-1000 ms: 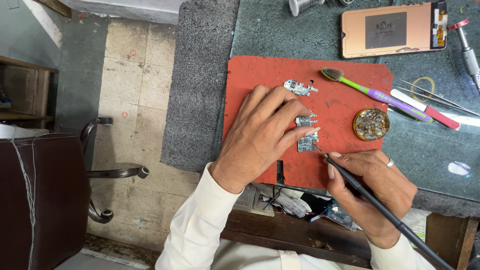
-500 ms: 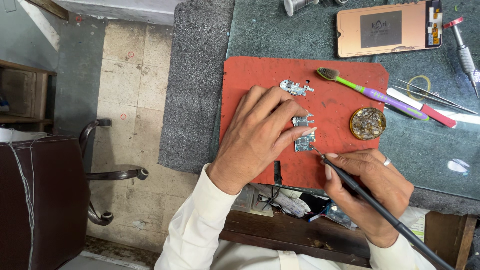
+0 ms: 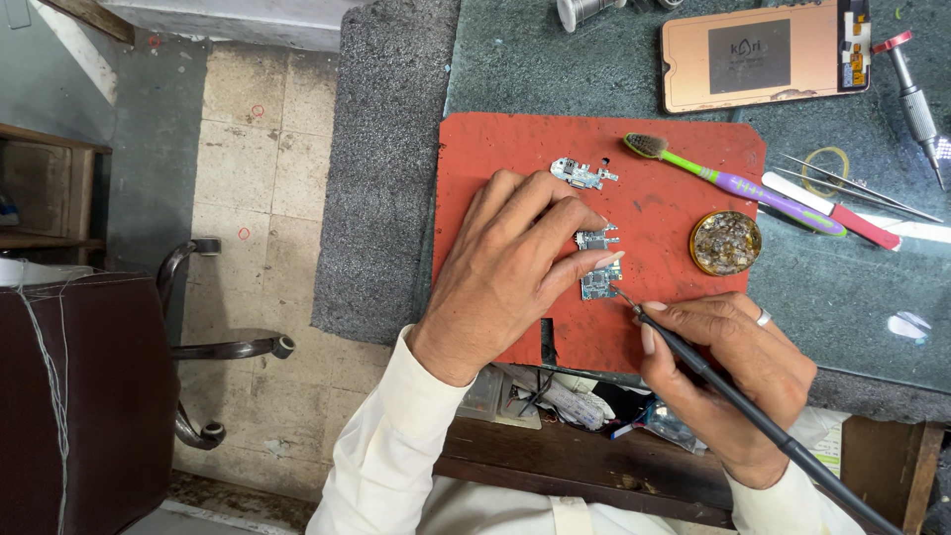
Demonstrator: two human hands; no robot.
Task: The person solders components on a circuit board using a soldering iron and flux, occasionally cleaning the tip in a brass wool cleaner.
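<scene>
Across the middle of the frame we see a red work mat (image 3: 515,149) lying on a dark green bench top (image 3: 555,69). Our left hand (image 3: 510,267) rests palm down on the mat, fingers spread and curled, fingertips pinning a small circuit board (image 3: 600,282) near centre. Our right hand (image 3: 728,372), lower right, is closed around a black soldering iron (image 3: 753,416) held like a pen, its tip touching the board's right edge. A toothbrush (image 3: 733,183) lies upper right.

left hand (image 3: 515,267) pinning circuit board (image 3: 600,285), right hand (image 3: 733,372) holding soldering iron (image 3: 753,416)
</scene>
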